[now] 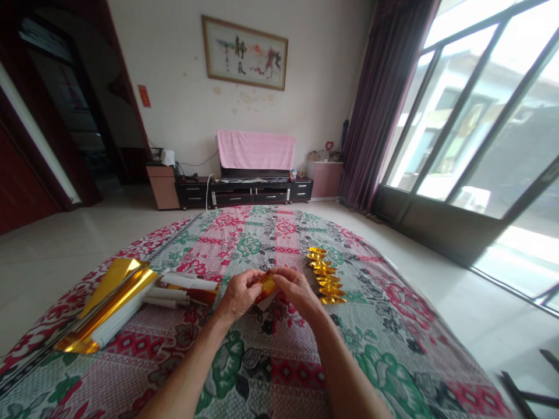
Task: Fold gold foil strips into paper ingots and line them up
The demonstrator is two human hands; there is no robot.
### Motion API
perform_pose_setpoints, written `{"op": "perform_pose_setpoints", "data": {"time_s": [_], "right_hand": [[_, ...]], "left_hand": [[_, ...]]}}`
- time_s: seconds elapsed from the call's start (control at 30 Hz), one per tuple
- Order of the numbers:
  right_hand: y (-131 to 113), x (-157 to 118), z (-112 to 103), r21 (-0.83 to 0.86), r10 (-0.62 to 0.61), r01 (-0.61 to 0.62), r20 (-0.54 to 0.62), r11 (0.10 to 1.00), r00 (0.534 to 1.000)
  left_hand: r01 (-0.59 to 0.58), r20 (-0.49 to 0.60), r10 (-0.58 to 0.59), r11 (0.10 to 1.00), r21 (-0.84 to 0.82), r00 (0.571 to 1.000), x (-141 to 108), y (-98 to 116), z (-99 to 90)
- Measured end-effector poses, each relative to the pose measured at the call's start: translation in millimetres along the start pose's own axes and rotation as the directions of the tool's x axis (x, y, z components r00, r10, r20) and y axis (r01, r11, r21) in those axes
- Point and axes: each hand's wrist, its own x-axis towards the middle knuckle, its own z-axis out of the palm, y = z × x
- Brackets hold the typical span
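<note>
Between my two hands, over the middle of the table, is a piece of gold foil paper (268,286), partly folded, with a pale underside showing below. My left hand (240,294) pinches its left side between thumb and fingers. The upper right side is gripped by my right hand (296,286), whose fingers curl over the edge. Just right of that hand lies a row of folded gold foil ingots (327,280). On the left rest a large stack of gold foil sheets (116,302) and some smaller rolled sheets (187,291) with white backs.
A flowered cloth (279,361) covers the round table. Beyond it stand a low black TV cabinet (251,192) and a screen under a pink cloth (257,150). Large windows (463,110) and a purple curtain (375,105) are on the right. Dark chair legs (524,396) show at lower right.
</note>
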Motion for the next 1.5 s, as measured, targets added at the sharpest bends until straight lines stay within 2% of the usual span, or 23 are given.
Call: {"op": "perform_pose_setpoints", "data": {"time_s": [0.2, 0.43, 0.6, 0.73, 0.83, 1.0, 1.3, 1.5], "right_hand": [[0.1, -3.1, -1.5, -0.062, 0.043, -0.043, -0.008, 0.997, 0.999], [1.1, -3.1, -3.0, 0.009, 0.065, -0.065, -0.001, 0.998, 0.998], [2.7, -3.7, -6.2, 0.066, 0.101, -0.102, 0.019, 0.993, 0.995], [6.4, -3.6, -9.3, 0.155, 0.101, -0.111, 0.07, 0.982, 0.992], [8.4, -3.0, -10.4, 0.191, 0.141, -0.15, 0.059, 0.97, 0.988], [8.5, -2.4, -10.2, 0.205, 0.179, -0.181, 0.029, 0.962, 0.983], [6.1, -4.5, -12.9, 0.25, 0.166, -0.186, 0.099, 0.95, 0.981], [2.9, -4.9, -12.3, 0.136, 0.218, -0.23, 0.096, 0.964, 0.971]], "left_hand": [[-0.05, 0.022, 0.048, 0.997, 0.063, 0.999, -1.9, 3.4, 0.5], [-0.159, -0.006, 0.163, 0.968, 0.192, 0.987, -4.3, 10.5, 1.5], [-0.312, -0.005, 0.333, 0.888, 0.337, 0.943, -3.2, 6.5, 2.9], [-0.368, 0.019, 0.4, 0.822, 0.435, 0.916, -2.9, 3.2, 4.2], [-0.406, 0.049, 0.439, 0.775, 0.484, 0.897, -2.7, 3.7, 4.8], [-0.435, 0.079, 0.47, 0.725, 0.534, 0.879, -2.3, 2.8, 5.1], [-0.433, 0.075, 0.476, 0.709, 0.556, 0.876, -2.7, 0.0, 5.6], [-0.432, 0.058, 0.491, 0.698, 0.572, 0.869, -2.0, -2.7, 5.9]]}}
